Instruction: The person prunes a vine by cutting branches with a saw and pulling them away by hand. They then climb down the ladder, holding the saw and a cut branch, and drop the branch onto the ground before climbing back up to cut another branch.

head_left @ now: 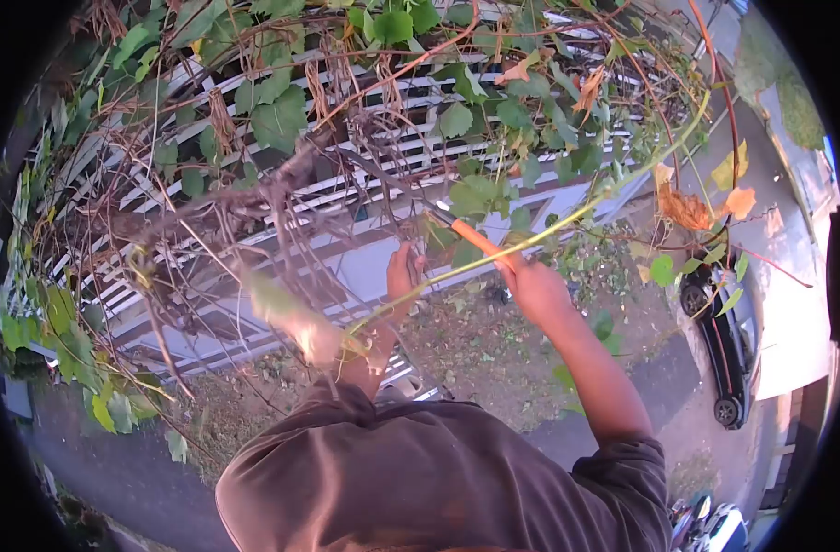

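My right hand (pixel 537 283) is wrapped around the orange handle of a tool (pixel 478 239). A metal collar and a long, narrow dark part stretch from the handle up and left into the tangled vines. My left hand (pixel 402 271) is raised below the dry brown stems (pixel 287 207), its fingers upward and slightly apart, with nothing visible between them. A long green vine stem (pixel 567 221) crosses in front of both forearms. Near my left forearm, a pale leaf (pixel 296 317) is blurred.
White slats (pixel 346 216) run behind the leafy vines (pixel 280 120). Withered orange leaves (pixel 687 207) hang at the right. Far below lie leaf-strewn ground (pixel 475 340), a paved strip (pixel 636 396) and a black car (pixel 722 350). Part of a white ladder-like frame (pixel 403 375) shows beneath me.
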A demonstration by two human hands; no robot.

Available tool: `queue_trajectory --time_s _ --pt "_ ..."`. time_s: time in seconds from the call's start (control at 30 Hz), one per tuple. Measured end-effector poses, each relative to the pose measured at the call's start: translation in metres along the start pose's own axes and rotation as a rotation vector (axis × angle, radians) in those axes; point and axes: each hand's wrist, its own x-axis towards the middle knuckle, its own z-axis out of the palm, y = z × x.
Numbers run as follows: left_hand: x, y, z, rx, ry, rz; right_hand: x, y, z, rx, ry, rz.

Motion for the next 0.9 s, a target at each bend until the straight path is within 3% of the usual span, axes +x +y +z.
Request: queue_trajectory --time_s 0.07,0.1,0.13,0.2,0.27,0.33,0.4,0.53,0.57,0.67,0.7,0.77,0.87,0.9 --pt "-0.002 0.059 -0.014 0.177 -0.009 0.035 -0.012 -0.012 -0.014 0.05 -0.035 -0.079" --pt "-0.003 0.053 -0.011 0.293 -0.042 0.002 -0.012 -0.017 -0.024 0.064 -0.049 -0.092" --pt "0.004 0.056 -0.004 0.294 -0.031 0.015 -0.008 -0.021 -0.031 0.062 -0.035 -0.102" --pt "0.004 0.065 0.008 0.122 0.07 0.148 -0.008 -0.027 -0.039 0.112 0.215 -0.245" --pt "0.003 0.069 0.009 0.128 0.096 0.228 -0.003 -0.024 -0.038 0.077 0.216 -0.268" --pt "-0.001 0.072 0.005 0.139 0.084 0.073 0.008 -0.01 -0.018 0.05 0.216 -0.289" --pt "-0.015 -0.033 0.021 -0.587 0.186 -0.312 0.02 0.026 0.023 -0.046 -0.029 -0.075" --pt "-0.004 0.003 -0.002 -0.608 0.1 -0.426 -0.004 -0.027 -0.008 0.125 -0.166 -0.054" --pt "-0.01 0.018 -0.006 -0.2 0.036 -0.216 -0.008 -0.025 -0.015 0.219 -0.138 -0.046" --pt "-0.009 0.011 0.006 0.202 -0.047 -0.005 -0.012 -0.023 -0.043 0.198 -0.109 0.012" --pt "-0.007 0.0 0.019 0.007 0.017 -0.056 -0.012 -0.021 -0.047 0.182 -0.111 0.008" --pt "0.003 0.049 0.012 0.125 0.098 0.248 -0.009 -0.009 -0.03 0.268 -0.111 -0.032" --pt "0.0 0.035 0.001 0.176 0.026 0.218 -0.003 0.005 0.008 0.465 -0.124 -0.094" --pt "-0.003 0.02 -0.001 0.218 0.057 0.246 0.0 0.005 0.014 0.631 -0.3 0.042"
